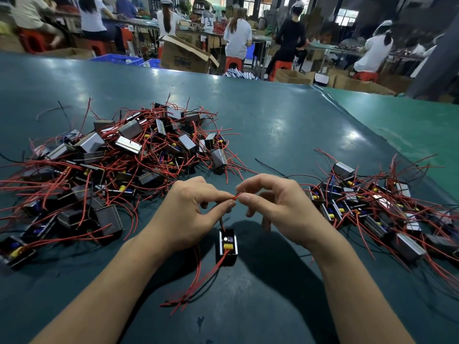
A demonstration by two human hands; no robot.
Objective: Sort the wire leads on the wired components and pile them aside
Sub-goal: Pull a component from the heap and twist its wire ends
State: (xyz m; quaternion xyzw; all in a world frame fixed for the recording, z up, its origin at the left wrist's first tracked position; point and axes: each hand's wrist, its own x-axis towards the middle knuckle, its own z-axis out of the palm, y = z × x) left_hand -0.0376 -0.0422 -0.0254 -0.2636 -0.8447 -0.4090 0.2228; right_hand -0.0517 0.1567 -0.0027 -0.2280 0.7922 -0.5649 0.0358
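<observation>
A small black wired component [227, 247] with a yellow part hangs just above the green table [285, 135] between my wrists. Its red and black leads [196, 281] trail down toward me. My left hand [191, 214] pinches its upper red lead [236, 196] between thumb and forefinger. My right hand [278, 207] pinches the tip of the same lead from the other side. A large tangled heap of components [111, 165] lies to the left. A smaller pile [372, 207] lies to the right.
The table's far edge runs behind the heaps, with cardboard boxes [185, 55] and blue crates [119, 59] beyond it. Several people sit or stand at benches in the background. A lighter green mat [409, 125] adjoins on the right.
</observation>
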